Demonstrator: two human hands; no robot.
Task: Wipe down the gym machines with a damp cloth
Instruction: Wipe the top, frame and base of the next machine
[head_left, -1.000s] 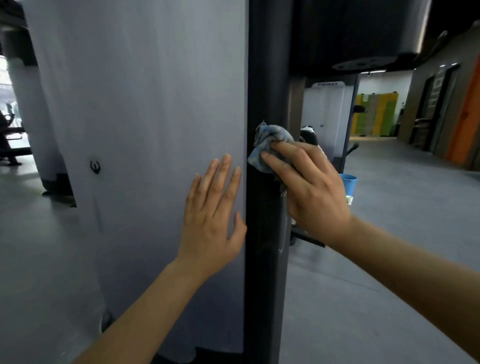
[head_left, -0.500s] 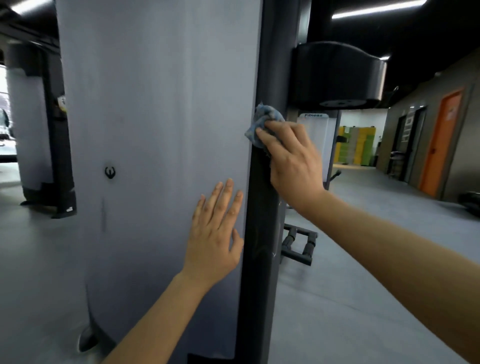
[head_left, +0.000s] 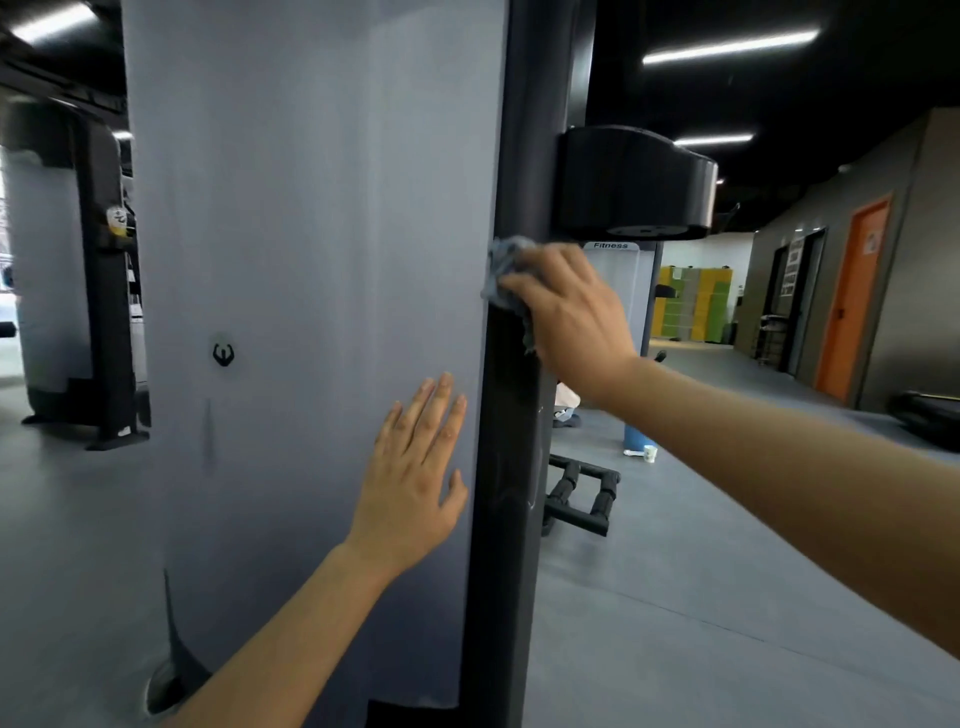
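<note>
The machine shroud is seen in plain pale grey, marked with one small black logo, and the upright post beside it plus the housing are rendered black. The cloth is noted as faded blue-grey. The floor is shown in flat grey, the door in orange, the lockers in yellow, green and grey blocks, the cup in white.

We stand in a gym: shrouded weight machines, a "Fitness" panel, coloured lockers, grey floor.
</note>
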